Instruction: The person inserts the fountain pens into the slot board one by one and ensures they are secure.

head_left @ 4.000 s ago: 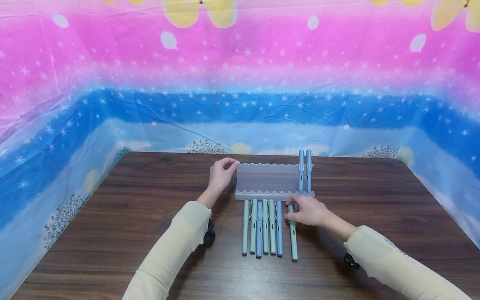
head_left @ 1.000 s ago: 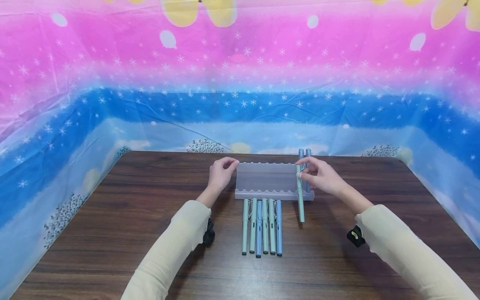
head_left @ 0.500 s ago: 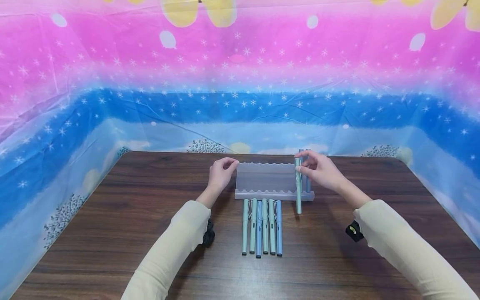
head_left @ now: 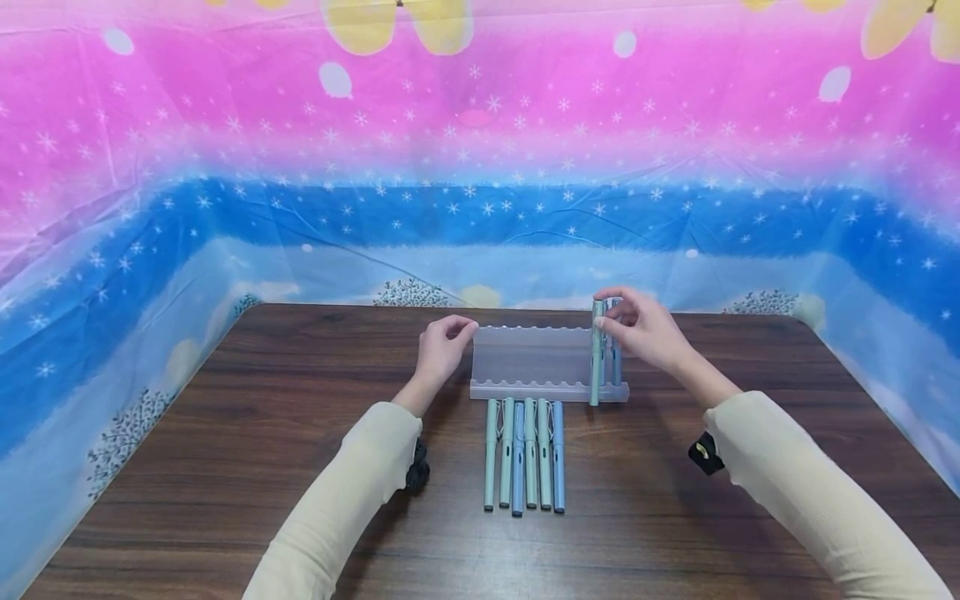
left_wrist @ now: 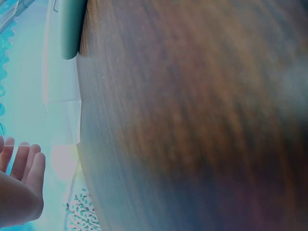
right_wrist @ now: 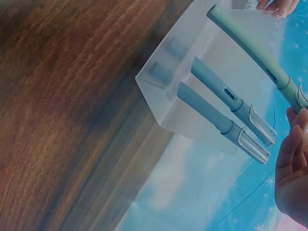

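My right hand (head_left: 642, 327) pinches a green pen (head_left: 597, 358) by its capped upper end, in front of the right part of a frosted pen rack (head_left: 532, 354). In the right wrist view the held green pen (right_wrist: 250, 44) slants over the rack (right_wrist: 192, 108), its lower end apart from the two blue pens (right_wrist: 216, 86) that stand in the slots. My left hand (head_left: 442, 350) pinches the rack's upper left corner. In the left wrist view that hand (left_wrist: 21, 185) shows at the rack's end.
In front of the rack several green and blue pens (head_left: 531, 454) lie side by side on the dark wooden table (head_left: 300, 433). A pink and blue patterned cloth (head_left: 480, 208) hangs behind and around the table.
The right hand has picked the green pen up off the table, carried it to the rack, and raised it over the front lip beside the blue pens. The left hand has stayed at the corner.
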Demonstrator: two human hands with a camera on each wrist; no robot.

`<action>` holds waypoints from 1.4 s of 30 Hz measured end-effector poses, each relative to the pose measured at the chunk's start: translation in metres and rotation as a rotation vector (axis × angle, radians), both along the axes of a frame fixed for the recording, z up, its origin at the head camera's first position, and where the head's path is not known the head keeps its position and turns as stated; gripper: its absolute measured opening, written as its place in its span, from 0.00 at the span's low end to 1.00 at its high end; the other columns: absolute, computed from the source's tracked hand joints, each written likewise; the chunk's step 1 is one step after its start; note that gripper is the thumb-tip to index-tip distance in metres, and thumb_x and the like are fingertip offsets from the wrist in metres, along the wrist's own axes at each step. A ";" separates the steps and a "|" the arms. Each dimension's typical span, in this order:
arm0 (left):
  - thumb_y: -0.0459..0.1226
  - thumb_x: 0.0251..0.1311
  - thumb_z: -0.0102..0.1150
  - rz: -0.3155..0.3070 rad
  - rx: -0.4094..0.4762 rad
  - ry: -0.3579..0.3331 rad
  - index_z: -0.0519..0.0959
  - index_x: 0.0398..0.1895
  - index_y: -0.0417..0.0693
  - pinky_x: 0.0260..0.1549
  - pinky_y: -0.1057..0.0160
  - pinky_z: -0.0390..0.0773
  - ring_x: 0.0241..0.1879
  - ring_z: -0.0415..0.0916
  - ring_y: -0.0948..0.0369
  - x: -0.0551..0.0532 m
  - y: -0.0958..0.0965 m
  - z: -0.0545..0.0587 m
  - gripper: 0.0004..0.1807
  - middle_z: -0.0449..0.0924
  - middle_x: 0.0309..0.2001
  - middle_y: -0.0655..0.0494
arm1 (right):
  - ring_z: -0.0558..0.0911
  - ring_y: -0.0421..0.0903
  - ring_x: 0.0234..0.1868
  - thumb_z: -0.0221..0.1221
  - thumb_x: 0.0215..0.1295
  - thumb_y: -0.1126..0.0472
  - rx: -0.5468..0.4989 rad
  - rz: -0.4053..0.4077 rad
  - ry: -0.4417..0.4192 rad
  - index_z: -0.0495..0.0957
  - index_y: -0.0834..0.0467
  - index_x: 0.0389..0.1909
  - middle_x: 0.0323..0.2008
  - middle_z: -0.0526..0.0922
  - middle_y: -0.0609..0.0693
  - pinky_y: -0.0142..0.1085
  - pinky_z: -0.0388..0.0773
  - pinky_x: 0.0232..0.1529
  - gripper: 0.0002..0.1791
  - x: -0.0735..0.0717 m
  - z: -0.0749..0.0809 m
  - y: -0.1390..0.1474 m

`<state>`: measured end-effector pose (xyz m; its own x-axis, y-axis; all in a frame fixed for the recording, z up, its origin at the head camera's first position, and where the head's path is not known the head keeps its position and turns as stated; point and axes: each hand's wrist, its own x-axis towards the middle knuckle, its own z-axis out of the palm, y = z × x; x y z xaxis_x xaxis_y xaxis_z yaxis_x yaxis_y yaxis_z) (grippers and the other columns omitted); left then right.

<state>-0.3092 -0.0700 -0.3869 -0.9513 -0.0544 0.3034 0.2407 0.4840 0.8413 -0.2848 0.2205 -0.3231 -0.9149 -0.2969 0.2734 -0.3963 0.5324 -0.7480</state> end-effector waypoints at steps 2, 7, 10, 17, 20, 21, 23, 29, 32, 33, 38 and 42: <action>0.41 0.58 0.54 0.002 -0.001 -0.001 0.80 0.37 0.44 0.42 0.60 0.69 0.38 0.73 0.58 0.000 0.000 0.000 0.11 0.79 0.36 0.54 | 0.77 0.56 0.27 0.56 0.60 0.58 0.000 -0.019 0.011 0.68 0.52 0.51 0.33 0.78 0.53 0.41 0.75 0.23 0.18 -0.001 0.001 0.000; 0.41 0.58 0.54 0.001 0.003 0.000 0.80 0.37 0.44 0.41 0.60 0.69 0.37 0.74 0.58 0.001 0.000 0.001 0.11 0.79 0.36 0.53 | 0.76 0.55 0.24 0.56 0.60 0.56 0.026 -0.048 0.093 0.68 0.52 0.52 0.33 0.79 0.53 0.39 0.71 0.19 0.19 -0.002 0.004 0.001; 0.41 0.58 0.54 0.001 0.005 0.000 0.80 0.37 0.44 0.41 0.60 0.69 0.38 0.73 0.58 0.000 0.000 0.001 0.11 0.79 0.36 0.53 | 0.75 0.55 0.22 0.55 0.60 0.57 0.029 -0.055 0.152 0.69 0.53 0.52 0.33 0.80 0.53 0.37 0.69 0.16 0.19 -0.004 0.004 0.002; 0.41 0.58 0.54 -0.010 0.009 -0.004 0.80 0.37 0.44 0.41 0.60 0.70 0.37 0.73 0.58 0.000 0.000 0.001 0.11 0.79 0.36 0.53 | 0.74 0.46 0.19 0.57 0.59 0.60 0.007 -0.078 0.292 0.70 0.53 0.49 0.31 0.81 0.52 0.34 0.68 0.15 0.16 -0.007 -0.004 0.000; 0.41 0.58 0.54 -0.008 0.008 -0.006 0.80 0.37 0.44 0.41 0.61 0.70 0.38 0.73 0.58 0.000 0.000 0.001 0.11 0.79 0.36 0.54 | 0.73 0.44 0.19 0.57 0.58 0.62 0.008 -0.074 0.339 0.70 0.54 0.48 0.30 0.81 0.51 0.34 0.69 0.15 0.16 -0.007 -0.008 -0.001; 0.41 0.58 0.54 -0.007 0.007 -0.006 0.80 0.37 0.44 0.41 0.61 0.70 0.38 0.73 0.58 0.000 0.000 0.001 0.11 0.79 0.36 0.54 | 0.73 0.43 0.18 0.57 0.58 0.62 0.013 -0.073 0.350 0.70 0.54 0.48 0.30 0.81 0.52 0.34 0.69 0.15 0.16 -0.007 -0.010 -0.002; 0.41 0.58 0.54 -0.002 0.003 -0.006 0.80 0.37 0.44 0.41 0.61 0.70 0.38 0.73 0.58 0.000 0.000 0.001 0.11 0.79 0.36 0.54 | 0.73 0.43 0.18 0.57 0.58 0.63 0.022 -0.069 0.360 0.70 0.54 0.47 0.30 0.81 0.52 0.35 0.69 0.14 0.15 -0.007 -0.012 -0.003; 0.42 0.57 0.55 0.008 -0.004 0.002 0.80 0.36 0.45 0.42 0.61 0.69 0.37 0.73 0.59 -0.002 0.000 0.000 0.11 0.79 0.36 0.54 | 0.74 0.45 0.19 0.57 0.58 0.63 0.044 -0.068 0.339 0.71 0.55 0.47 0.31 0.81 0.54 0.36 0.69 0.15 0.15 -0.007 -0.018 -0.003; 0.41 0.57 0.55 0.008 -0.002 0.005 0.80 0.36 0.44 0.41 0.61 0.69 0.37 0.74 0.58 -0.002 0.000 0.000 0.11 0.79 0.36 0.54 | 0.74 0.44 0.19 0.57 0.59 0.62 0.051 -0.064 0.335 0.71 0.55 0.48 0.30 0.81 0.54 0.36 0.69 0.15 0.15 -0.008 -0.020 -0.003; 0.42 0.57 0.55 0.007 -0.001 0.004 0.80 0.36 0.44 0.41 0.61 0.69 0.37 0.74 0.58 -0.002 0.000 0.000 0.11 0.79 0.36 0.54 | 0.74 0.44 0.18 0.56 0.59 0.62 0.054 -0.060 0.332 0.70 0.55 0.48 0.30 0.81 0.53 0.36 0.69 0.14 0.15 -0.008 -0.020 -0.002; 0.41 0.58 0.54 0.005 0.001 -0.002 0.80 0.37 0.44 0.41 0.61 0.69 0.37 0.74 0.58 -0.001 0.000 0.000 0.11 0.79 0.36 0.54 | 0.74 0.44 0.19 0.56 0.60 0.60 0.061 -0.043 0.312 0.70 0.54 0.49 0.30 0.80 0.52 0.35 0.68 0.14 0.16 -0.008 -0.023 -0.002; 0.41 0.58 0.54 0.004 0.004 -0.005 0.80 0.36 0.44 0.41 0.61 0.69 0.36 0.74 0.58 -0.001 0.000 0.000 0.11 0.79 0.36 0.53 | 0.74 0.45 0.18 0.55 0.60 0.60 0.055 -0.031 0.294 0.70 0.54 0.50 0.31 0.80 0.52 0.35 0.69 0.14 0.16 -0.007 -0.023 -0.003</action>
